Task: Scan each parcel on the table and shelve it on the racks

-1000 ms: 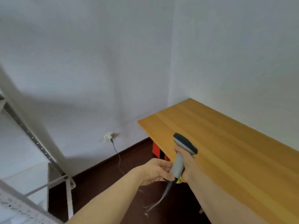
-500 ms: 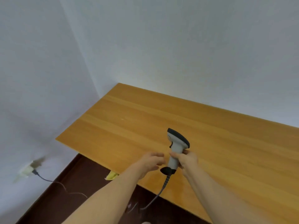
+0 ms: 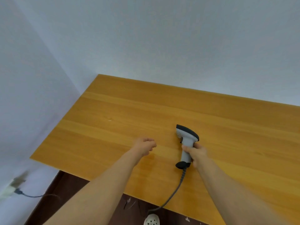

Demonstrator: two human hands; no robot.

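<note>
Scanner (image 3: pixel 186 143) | right hand (image 3: pixel 197 154) gripping it alone above counter (image 3: pixel 113 127) | left hand (image 3: pixel 144 146) just releasing, drifting aside, fingers (image 3: pixel 150 140) loosely curled, empty | likely freeing up for next parcel

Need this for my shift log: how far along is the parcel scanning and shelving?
Done: seemingly the parcels; none shows on the visible table. In hand: the right hand grips the scanner; the left hand holds nothing. Left: unclear, racks are out of view.
</note>
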